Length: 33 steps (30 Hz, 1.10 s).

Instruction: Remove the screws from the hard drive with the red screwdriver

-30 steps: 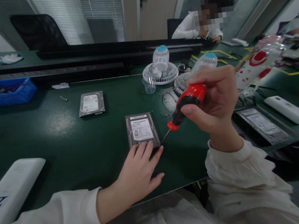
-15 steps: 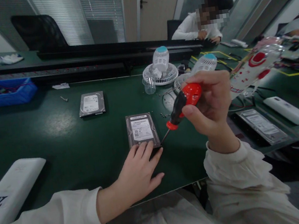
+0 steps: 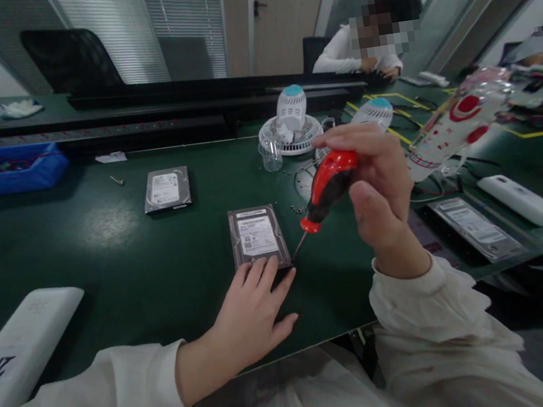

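A grey hard drive [image 3: 257, 235] with a white label lies flat on the green table [image 3: 107, 253] in front of me. My left hand [image 3: 256, 310] rests flat on its near edge, fingers stretched out. My right hand [image 3: 377, 182] is closed round a red and black screwdriver [image 3: 325, 192]. The screwdriver slants down to the left, and its thin tip meets the drive's near right corner. Several small screws [image 3: 297, 210] lie loose just right of the drive.
A second hard drive [image 3: 166, 188] lies further back left, a third [image 3: 474, 227] at the right. Two small white fans [image 3: 293, 123], a clear cup [image 3: 271, 154], a blue bin [image 3: 4, 168] and white boxes [image 3: 19, 350] stand around. Other people sit at the far right.
My right hand has shifted slightly left and turned on the screwdriver handle, the thumb now pointing down. The handle stands a bit steeper. My left hand and the drive have stayed put.
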Motion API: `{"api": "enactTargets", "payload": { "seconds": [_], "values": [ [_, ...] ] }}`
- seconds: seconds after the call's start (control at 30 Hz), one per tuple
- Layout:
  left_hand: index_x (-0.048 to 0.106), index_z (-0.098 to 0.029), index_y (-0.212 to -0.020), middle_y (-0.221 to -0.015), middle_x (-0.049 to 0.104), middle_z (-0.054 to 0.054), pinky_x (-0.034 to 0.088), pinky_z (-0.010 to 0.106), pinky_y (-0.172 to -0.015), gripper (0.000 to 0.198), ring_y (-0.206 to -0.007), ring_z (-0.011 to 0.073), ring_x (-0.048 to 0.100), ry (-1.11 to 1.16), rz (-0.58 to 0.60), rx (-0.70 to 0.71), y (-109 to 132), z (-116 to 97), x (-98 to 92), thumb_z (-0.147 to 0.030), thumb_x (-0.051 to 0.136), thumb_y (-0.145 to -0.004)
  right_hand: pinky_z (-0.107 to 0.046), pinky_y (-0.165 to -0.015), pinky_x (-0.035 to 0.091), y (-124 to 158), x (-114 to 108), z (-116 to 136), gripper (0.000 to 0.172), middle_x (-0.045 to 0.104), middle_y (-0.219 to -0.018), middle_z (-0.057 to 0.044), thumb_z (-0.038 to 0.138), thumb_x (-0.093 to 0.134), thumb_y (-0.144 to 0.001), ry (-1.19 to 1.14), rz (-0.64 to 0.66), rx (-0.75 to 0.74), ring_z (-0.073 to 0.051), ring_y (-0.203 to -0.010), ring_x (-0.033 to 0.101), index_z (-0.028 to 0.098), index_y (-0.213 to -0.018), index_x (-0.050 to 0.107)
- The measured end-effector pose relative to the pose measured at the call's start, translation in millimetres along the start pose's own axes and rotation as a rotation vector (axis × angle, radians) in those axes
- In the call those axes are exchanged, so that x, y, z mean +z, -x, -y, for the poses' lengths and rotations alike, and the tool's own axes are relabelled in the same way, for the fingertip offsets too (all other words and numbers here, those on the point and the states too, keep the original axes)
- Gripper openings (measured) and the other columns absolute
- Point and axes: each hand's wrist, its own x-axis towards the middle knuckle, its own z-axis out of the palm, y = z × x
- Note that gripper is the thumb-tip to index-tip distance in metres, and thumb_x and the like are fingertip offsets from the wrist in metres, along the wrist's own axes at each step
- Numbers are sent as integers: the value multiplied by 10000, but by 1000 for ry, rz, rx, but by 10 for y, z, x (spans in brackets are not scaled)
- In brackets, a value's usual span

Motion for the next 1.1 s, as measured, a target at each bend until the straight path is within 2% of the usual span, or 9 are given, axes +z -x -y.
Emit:
{"api": "enactTargets", "payload": {
  "seconds": [0.1, 0.23, 0.3, 0.4, 0.57, 0.67, 0.77, 0.9, 1.1],
  "values": [
    [561, -193, -1516, -1474, 552, 211, 417, 494, -1066, 635, -1302, 365, 533, -1, -1, 3, -2, -3, 2, -556, 563, -995, -414, -678, 624, -1, 13, 20, 405, 683, -1194, -58, 424, 585, -947, -19, -4, 77, -277, -1062, 686, 388, -1348, 633],
    [557, -192, -1520, -1467, 557, 216, 424, 498, -1062, 631, -1299, 367, 538, -3, -2, 5, 2, -5, -1, -542, 568, -996, -465, -795, 642, -14, 22, -6, 443, 654, -1002, -36, 532, 742, -853, 109, -80, -51, -244, -926, 671, 353, -1252, 668],
    [561, -191, -1517, -1466, 560, 216, 427, 500, -1062, 627, -1297, 367, 543, -5, -3, 4, 4, -5, -4, -541, 567, -996, -474, -833, 643, -16, 21, 11, 427, 669, -1099, -47, 568, 663, -904, 101, -68, -50, -266, -1045, 670, 341, -1266, 669],
    [564, -193, -1516, -1469, 560, 217, 431, 505, -1061, 627, -1300, 370, 546, -9, -2, 4, 2, -6, -8, -545, 563, -997, -400, -742, 645, -3, 28, 66, 405, 676, -1290, -64, 468, 548, -987, -12, 3, 43, -282, -1191, 651, 322, -1353, 641],
    [553, -197, -1525, -1487, 549, 217, 431, 507, -1068, 633, -1310, 366, 545, -8, 8, -1, -2, -6, -10, -544, 569, -996, -353, -656, 621, 3, 59, 38, 464, 669, -1110, -38, 450, 750, -866, 44, -87, 16, -211, -913, 672, 355, -1309, 648],
    [556, -198, -1522, -1490, 546, 219, 430, 506, -1067, 630, -1318, 368, 539, -10, 4, -1, -2, -6, -7, -547, 564, -997, -382, -707, 632, -4, 49, 6, 480, 667, -1126, -50, 495, 727, -863, 96, -75, -59, -240, -1008, 658, 338, -1311, 653],
    [562, -194, -1516, -1480, 551, 219, 431, 501, -1062, 628, -1311, 366, 541, -11, 0, 7, -3, -6, -4, -547, 566, -996, -364, -670, 612, 12, 29, 34, 455, 690, -1291, -67, 427, 583, -949, 32, 20, 2, -271, -1169, 650, 322, -1390, 617],
    [572, -199, -1507, -1466, 558, 216, 429, 494, -1059, 628, -1300, 364, 543, -10, -13, 0, -3, -7, 1, -550, 584, -985, -308, -605, 580, 47, 41, 78, 505, 700, -1280, -62, 346, 671, -914, -38, 43, 96, -224, -1016, 703, 307, -1406, 563],
    [575, -195, -1504, -1452, 566, 219, 431, 489, -1044, 630, -1278, 366, 549, -18, -20, 7, -1, -5, 0, -553, 578, -985, -265, -547, 543, 3, 109, 67, 605, 705, -1256, -40, 248, 771, -850, -112, 26, 84, -183, -922, 714, 326, -1390, 511]
  ]
}}
